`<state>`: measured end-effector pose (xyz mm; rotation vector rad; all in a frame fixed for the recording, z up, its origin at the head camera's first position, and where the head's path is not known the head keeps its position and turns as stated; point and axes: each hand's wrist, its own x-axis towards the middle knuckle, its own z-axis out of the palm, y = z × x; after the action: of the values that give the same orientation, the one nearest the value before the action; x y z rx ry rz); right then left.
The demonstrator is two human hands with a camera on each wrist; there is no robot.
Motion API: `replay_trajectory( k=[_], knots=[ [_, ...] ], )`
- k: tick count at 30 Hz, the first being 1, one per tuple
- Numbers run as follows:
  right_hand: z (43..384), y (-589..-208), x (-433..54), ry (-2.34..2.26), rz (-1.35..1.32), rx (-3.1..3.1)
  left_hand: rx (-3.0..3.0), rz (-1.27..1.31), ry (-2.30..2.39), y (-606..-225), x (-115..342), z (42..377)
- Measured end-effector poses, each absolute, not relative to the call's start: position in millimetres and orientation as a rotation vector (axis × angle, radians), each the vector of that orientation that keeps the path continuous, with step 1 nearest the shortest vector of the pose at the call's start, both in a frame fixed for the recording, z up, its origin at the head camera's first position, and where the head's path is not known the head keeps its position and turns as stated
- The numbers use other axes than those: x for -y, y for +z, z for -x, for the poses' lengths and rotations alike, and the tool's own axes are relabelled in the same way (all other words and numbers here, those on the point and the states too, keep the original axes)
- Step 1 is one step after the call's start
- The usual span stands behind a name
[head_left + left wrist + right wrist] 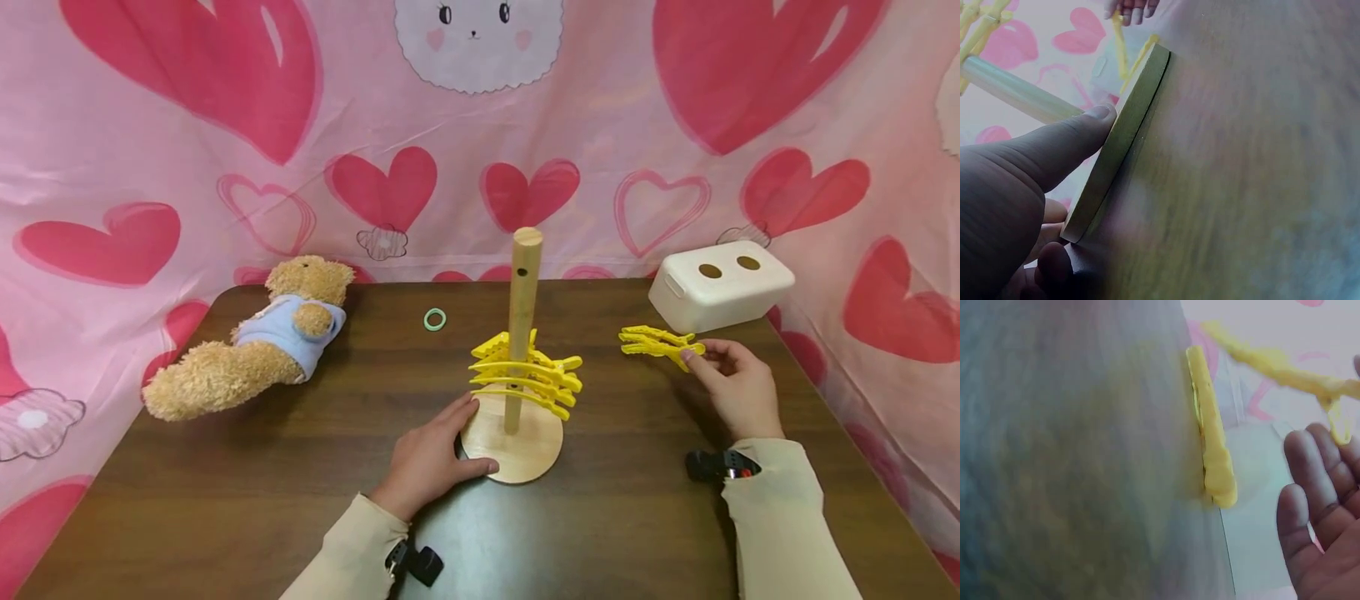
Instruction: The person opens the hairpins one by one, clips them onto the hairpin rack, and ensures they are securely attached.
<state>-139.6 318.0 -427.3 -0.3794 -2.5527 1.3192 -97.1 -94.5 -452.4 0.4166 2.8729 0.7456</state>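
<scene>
My left hand (435,458) grips the edge of the round base of a wooden stand (521,457), thumb on top and fingers round the side. Several yellow hair clips (528,377) hang across the low part of its post, pointing sideways. Over on the right, my right hand (738,383) pinches one yellow hair clip (1279,372) by its end between thumb and fingers. Another yellow hair clip (1213,437) lies on the table just below it; the two overlap in the head view. The left wrist view shows the thumb (1085,125) pressed at the base's rim.
A white box (723,287) with two round holes on top stands at the back right, beyond my right hand. A plush bear (288,325) in a light blue top lies at the left. Behind the post, to its left, is a small green ring (435,319). A pink heart-patterned cloth borders the table.
</scene>
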Motion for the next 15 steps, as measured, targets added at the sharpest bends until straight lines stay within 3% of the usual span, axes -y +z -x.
replay_trajectory(
  k=[15],
  knots=[
    [134.8, -411.5, -293.7, 1.34, 0.246, 2.367, -2.889, -0.425, 0.752, -450.3, 92.4, 96.8]
  ],
)
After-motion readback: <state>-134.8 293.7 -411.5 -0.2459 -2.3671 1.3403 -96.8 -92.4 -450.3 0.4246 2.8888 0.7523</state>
